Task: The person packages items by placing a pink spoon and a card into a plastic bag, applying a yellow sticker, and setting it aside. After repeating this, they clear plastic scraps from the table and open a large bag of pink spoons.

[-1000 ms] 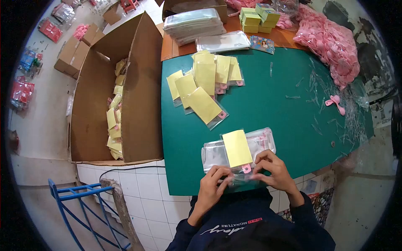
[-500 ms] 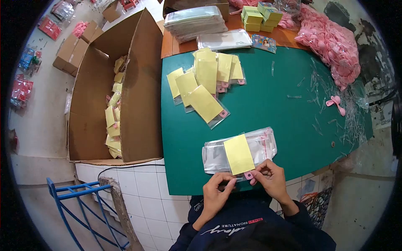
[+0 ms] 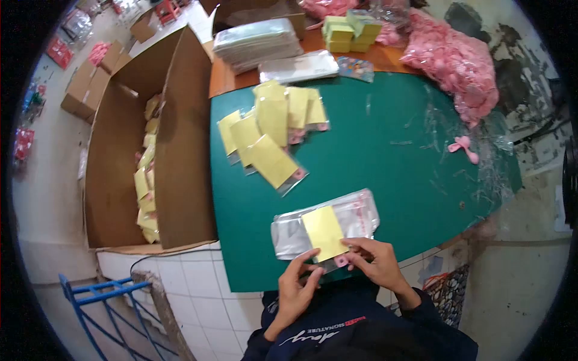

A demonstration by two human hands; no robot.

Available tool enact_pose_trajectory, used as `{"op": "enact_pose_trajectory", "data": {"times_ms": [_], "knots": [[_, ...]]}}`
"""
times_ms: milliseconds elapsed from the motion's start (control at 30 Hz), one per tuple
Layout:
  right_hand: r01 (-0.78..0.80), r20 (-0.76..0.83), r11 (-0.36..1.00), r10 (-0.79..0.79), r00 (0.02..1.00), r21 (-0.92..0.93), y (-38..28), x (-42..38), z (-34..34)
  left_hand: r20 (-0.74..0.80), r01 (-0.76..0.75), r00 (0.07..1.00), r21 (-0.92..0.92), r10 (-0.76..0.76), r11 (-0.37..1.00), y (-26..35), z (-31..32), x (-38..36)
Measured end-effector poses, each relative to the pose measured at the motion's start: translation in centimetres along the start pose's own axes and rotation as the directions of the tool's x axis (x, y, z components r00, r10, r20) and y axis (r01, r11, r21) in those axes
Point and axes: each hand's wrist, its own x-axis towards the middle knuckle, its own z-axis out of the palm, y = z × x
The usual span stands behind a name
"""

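A yellow card [image 3: 324, 231] in a clear sleeve, with a pink piece [image 3: 341, 260] at its lower end, lies over a stack of clear plastic bags [image 3: 355, 216] at the near table edge. My left hand [image 3: 296, 289] pinches the lower left corner of the sleeve. On the right side, my right hand [image 3: 376, 262] has its fingers closed on the packet's edge beside the pink piece. Farther up the green table [image 3: 361, 156], several finished-looking packets [image 3: 273, 159] with yellow cards lie in an overlapping pile.
A tall cardboard box [image 3: 189, 144] holding yellow packets stands left of the table. Along the back are plastic sleeve stacks [image 3: 256, 45], yellow card stacks [image 3: 349, 33] and a bag of pink pieces [image 3: 451, 66]. A pink spoon-like piece [image 3: 463, 148] and plastic strips lie right.
The camera view has shifted, moving the table leftward in the picture. My fingers have moved up along both sides of the yellow card's lower end.
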Motion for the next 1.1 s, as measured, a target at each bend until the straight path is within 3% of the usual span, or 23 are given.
{"op": "enact_pose_trajectory", "data": {"times_ms": [33,67,133,200,233,300,333,433,500,600,700,800,833,967,1000,1100], "knots": [[0.076,0.037,0.988,-0.071,0.997,-0.138,-0.1,0.3,-1.0,-0.001,-0.032,0.999,0.025,0.032,0.999,0.7,-0.1,0.2],[0.141,-0.052,0.955,-0.16,0.986,-0.262,1.2,0.7,-2.8,0.016,-0.084,0.996,0.044,0.083,0.995,1.6,-0.3,0.6],[0.11,-0.238,0.885,-0.239,0.941,-0.452,1.0,2.3,-7.8,0.041,-0.176,0.984,0.11,0.173,0.978,3.2,-1.5,1.8],[-0.043,-0.367,0.747,-0.274,0.889,-0.663,1.9,4.4,-14.6,0.06,-0.266,0.964,0.201,0.26,0.943,6.2,-2.7,3.6],[-0.03,-0.336,0.578,-0.43,0.838,-0.815,4.9,5.5,-19.0,0.051,-0.352,0.936,0.19,0.349,0.916,7.4,-3.5,4.9],[0.003,-0.252,0.403,-0.579,0.776,-0.915,8.0,7.3,-26.1,-0.05,-0.507,0.855,0.128,0.516,0.852,9.8,-3.7,7.6],[0.005,-0.221,0.38,-0.549,0.806,-0.925,8.6,7.7,-28.0,-0.149,-0.58,0.796,0.086,0.586,0.81,10.7,-3.6,8.7],[-0.016,-0.154,0.303,-0.437,0.886,-0.953,9.2,9.1,-31.0,-0.112,-0.598,0.726,0.385,0.679,0.703,10.6,-4.5,10.5],[-0.074,-0.152,0.237,-0.33,0.932,-0.969,9.5,9.9,-31.5,0.125,-0.605,0.769,0.46,0.627,0.65,10.3,-3.2,9.7],[-0.038,-0.133,0.228,-0.418,0.899,-0.973,10.1,11.0,-31.1,0.456,-0.683,0.724,0.578,0.518,0.445,7.0,-0.9,10.7],[-0.024,-0.198,0.262,-0.664,0.721,-0.965,8.3,11.7,-29.4,0.514,-0.709,0.683,0.637,0.52,0.302,6.0,1.0,11.7],[0.079,-0.287,0.418,-0.737,0.613,-0.905,3.5,10.4,-26.4,0.544,-0.678,0.707,0.702,0.452,0.215,5.5,1.9,12.7],[0.117,-0.312,0.454,-0.755,0.577,-0.883,1.9,9.7,-25.1,0.54,-0.68,0.715,0.685,0.444,0.262,5.3,1.8,13.1],[0.326,-0.51,0.8,-0.58,0.635,-0.503,-0.5,7.2,-20.4,0.537,-0.666,0.746,0.594,0.394,0.451,4.9,1.6,14.3],[0.333,-0.527,0.885,-0.461,0.714,-0.325,-1.2,6.4,-19.0,0.539,-0.657,0.752,0.567,0.379,0.497,4.8,1.5,14.5],[0.339,-0.414,0.912,-0.407,0.814,-0.229,-2.1,5.3,-15.5,0.525,-0.655,0.751,0.518,0.4,0.55,4.0,1.2,14.8]]}}
